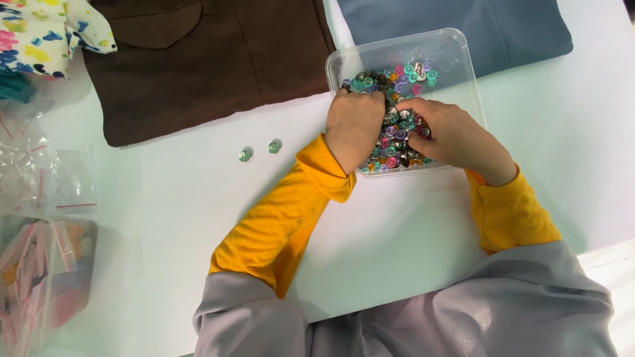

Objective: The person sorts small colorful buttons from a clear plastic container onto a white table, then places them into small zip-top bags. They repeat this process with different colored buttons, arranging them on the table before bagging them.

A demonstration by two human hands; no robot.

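Both hands are down in the clear plastic tub of mixed coloured buttons on the white table: the left hand is knuckles-up with fingers curled into the pile, the right hand has fingertips bunched together among the buttons, but whether either one actually pinches a button can't be made out. Two green buttons lie loose on the table, well apart from the tub, to its left, just below the brown garment. A blue-grey garment sits behind the tub, floral fabric at top left, clear zip bags along the left edge.
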